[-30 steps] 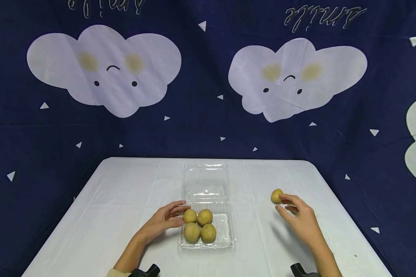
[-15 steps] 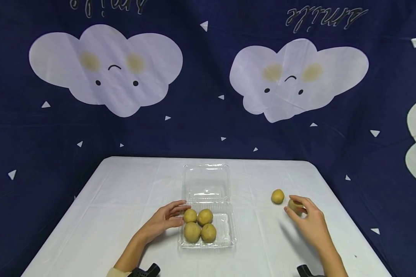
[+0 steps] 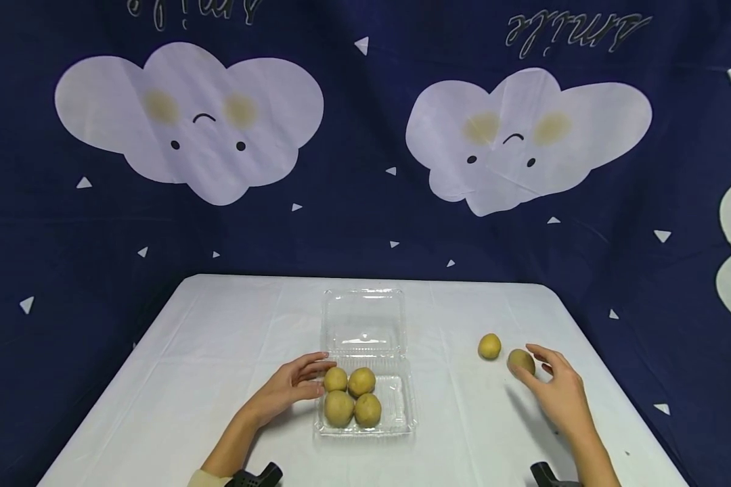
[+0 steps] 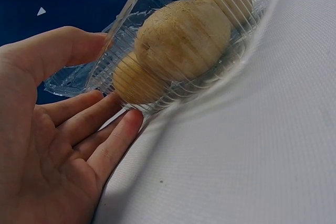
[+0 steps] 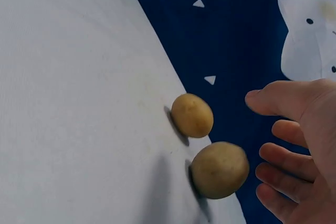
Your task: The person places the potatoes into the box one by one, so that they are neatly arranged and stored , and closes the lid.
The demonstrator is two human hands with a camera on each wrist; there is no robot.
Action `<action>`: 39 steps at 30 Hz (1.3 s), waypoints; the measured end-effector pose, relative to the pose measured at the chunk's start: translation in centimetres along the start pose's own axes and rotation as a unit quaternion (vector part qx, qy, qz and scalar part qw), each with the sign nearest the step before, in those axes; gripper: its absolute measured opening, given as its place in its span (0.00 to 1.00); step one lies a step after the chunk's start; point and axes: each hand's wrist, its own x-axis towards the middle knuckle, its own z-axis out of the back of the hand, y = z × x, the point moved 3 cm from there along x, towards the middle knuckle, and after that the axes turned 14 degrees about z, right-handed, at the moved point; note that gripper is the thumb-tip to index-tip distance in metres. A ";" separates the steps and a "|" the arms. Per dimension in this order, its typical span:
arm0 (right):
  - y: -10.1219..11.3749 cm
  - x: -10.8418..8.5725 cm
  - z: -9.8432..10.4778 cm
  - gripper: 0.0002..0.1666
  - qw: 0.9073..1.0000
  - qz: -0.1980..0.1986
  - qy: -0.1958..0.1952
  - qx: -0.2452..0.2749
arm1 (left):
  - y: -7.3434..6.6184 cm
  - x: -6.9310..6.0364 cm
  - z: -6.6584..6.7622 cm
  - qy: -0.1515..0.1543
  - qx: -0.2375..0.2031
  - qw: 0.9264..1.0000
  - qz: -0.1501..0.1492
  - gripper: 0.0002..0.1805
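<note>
A clear plastic clamshell box (image 3: 394, 399) sits on the table with its lid (image 3: 363, 318) folded back. Several potatoes fill its left side, a large potato (image 4: 184, 38) showing through the ribbed wall in the left wrist view. My left hand (image 3: 288, 389) touches the box's left wall with thumb and fingertips, fingers extended. On the right, my right hand (image 3: 563, 396) stands beside a larger, greenish-brown potato (image 5: 219, 170), fingers spread around its near side. A gap shows between hand and potato in the right wrist view. Beyond it lies a smaller yellow potato (image 5: 192, 115).
A white cloth covers the table (image 3: 231, 318). Behind it hangs a dark blue curtain (image 3: 359, 122) printed with clouds and triangles. Black devices are strapped at both wrists, the left wrist device (image 3: 256, 475) near the table's front.
My right hand has moved right and slightly nearer, from beside the smaller potato to the larger one, now more exposed. The left hand and the box have stayed in place.
</note>
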 end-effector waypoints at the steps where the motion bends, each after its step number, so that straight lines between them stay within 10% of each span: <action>1: -0.2 0.0 -0.1 0.33 1.000 -0.001 0.005 0.002 | 0.0 0.0 0.0 0.000 0.001 1.000 0.000 0.34; 22: -3.1 -0.3 -1.7 0.38 0.996 -0.075 0.049 0.017 | 0.0 -0.1 -0.1 -0.004 -0.002 1.000 0.006 0.35; 39: -3.2 -0.4 -2.2 0.30 0.997 -0.070 -0.011 0.030 | -0.1 -0.1 0.0 -0.004 -0.004 1.000 0.001 0.34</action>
